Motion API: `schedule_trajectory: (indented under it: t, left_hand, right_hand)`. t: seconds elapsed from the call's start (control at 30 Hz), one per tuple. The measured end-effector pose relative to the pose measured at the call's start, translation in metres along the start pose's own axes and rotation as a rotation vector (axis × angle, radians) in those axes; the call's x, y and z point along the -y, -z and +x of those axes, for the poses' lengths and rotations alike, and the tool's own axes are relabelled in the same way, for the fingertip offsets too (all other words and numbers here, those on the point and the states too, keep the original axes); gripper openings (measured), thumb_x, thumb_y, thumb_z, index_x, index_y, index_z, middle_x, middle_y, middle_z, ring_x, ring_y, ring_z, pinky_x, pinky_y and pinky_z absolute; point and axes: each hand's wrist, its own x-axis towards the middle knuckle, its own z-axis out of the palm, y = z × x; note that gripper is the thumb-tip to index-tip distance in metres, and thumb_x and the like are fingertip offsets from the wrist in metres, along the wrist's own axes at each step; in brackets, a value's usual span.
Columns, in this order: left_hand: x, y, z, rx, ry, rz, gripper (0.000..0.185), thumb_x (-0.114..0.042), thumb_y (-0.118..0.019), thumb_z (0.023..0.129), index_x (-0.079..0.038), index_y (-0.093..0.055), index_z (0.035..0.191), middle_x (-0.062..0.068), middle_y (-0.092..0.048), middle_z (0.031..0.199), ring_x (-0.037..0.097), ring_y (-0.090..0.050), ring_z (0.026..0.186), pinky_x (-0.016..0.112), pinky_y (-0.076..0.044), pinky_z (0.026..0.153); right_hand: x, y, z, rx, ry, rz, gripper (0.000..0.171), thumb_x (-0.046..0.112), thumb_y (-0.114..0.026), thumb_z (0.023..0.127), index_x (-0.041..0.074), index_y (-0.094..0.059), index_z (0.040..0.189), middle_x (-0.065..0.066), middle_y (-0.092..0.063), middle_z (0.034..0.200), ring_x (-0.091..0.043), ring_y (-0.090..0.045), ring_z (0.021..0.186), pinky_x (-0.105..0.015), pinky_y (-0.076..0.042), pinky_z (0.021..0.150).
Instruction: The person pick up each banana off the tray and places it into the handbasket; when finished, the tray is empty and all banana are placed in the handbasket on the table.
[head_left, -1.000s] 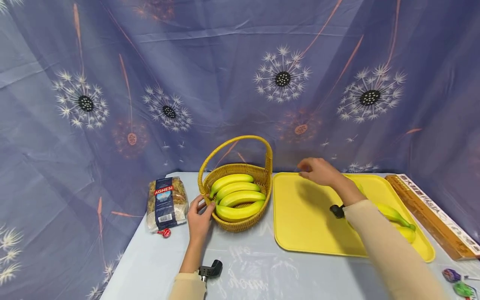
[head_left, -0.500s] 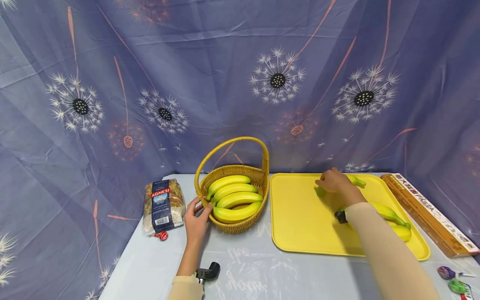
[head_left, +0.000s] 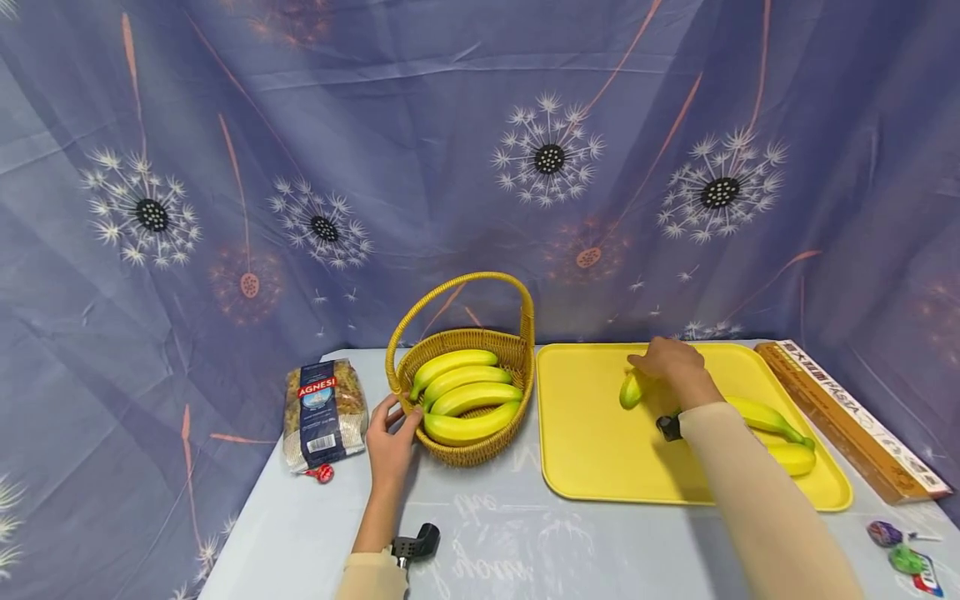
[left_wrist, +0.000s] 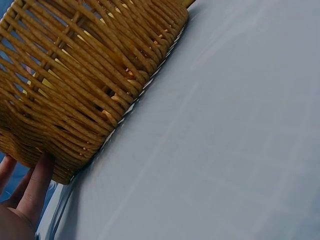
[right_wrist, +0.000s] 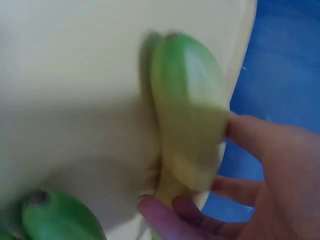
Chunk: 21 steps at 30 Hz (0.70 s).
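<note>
My left hand holds the near left side of a wicker basket, its thumb near the foot of the tall handle. In the left wrist view, fingers press the basket's woven wall. Several bananas lie side by side inside. Over the yellow tray, my right hand grips another banana, whose green end points toward me. The right wrist view has the thumb on one side of this banana and fingers on the other. More bananas lie on the tray's right, partly behind my forearm.
A pasta bag and a red-wrapped candy lie left of the basket. A long brown-and-white box borders the tray's right edge. Purple and green lollipops lie at the near right. A patterned cloth hangs behind the table.
My right hand has come down onto the banana at the back of the tray and taken hold of it; the banana has turned and shifted slightly. The left hand stays on the basket.
</note>
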Motion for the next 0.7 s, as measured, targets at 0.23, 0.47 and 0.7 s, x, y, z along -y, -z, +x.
schedule_trajectory:
  t: [0.23, 0.47, 0.7]
  left_hand:
    - [0.000, -0.001, -0.001, -0.005, -0.013, 0.007, 0.037, -0.008, -0.070, 0.087, 0.002, -0.062, 0.121, 0.012, -0.052, 0.132, 0.035, -0.054, 0.112, 0.024, -0.057, 0.068]
    - [0.037, -0.001, 0.009, -0.039, -0.020, -0.003, 0.034, -0.020, -0.075, 0.085, -0.014, -0.067, 0.118, -0.001, -0.055, 0.127, 0.026, -0.055, 0.110, 0.024, -0.057, 0.069]
    - [0.035, -0.001, 0.011, 0.007, -0.023, -0.055, 0.035, -0.011, -0.070, 0.087, -0.009, -0.064, 0.122, 0.003, -0.053, 0.129, 0.026, -0.054, 0.112, 0.027, -0.058, 0.068]
  right_hand:
    - [0.005, -0.015, 0.005, 0.070, 0.019, 0.121, 0.070, 0.030, -0.058, 0.092, -0.013, -0.028, 0.139, -0.028, -0.058, 0.100, -0.030, -0.061, 0.064, -0.037, -0.052, 0.054]
    - [0.023, -0.013, -0.002, 0.176, 0.109, 0.383, 0.080, 0.030, -0.068, 0.087, -0.010, -0.022, 0.138, -0.019, -0.055, 0.091, -0.027, -0.061, 0.064, -0.037, -0.057, 0.056]
    - [0.060, 0.010, -0.036, 0.349, 0.338, 0.547, 0.097, 0.037, -0.074, 0.084, 0.006, -0.013, 0.153, -0.018, -0.056, 0.109, -0.027, -0.063, 0.082, -0.043, -0.058, 0.070]
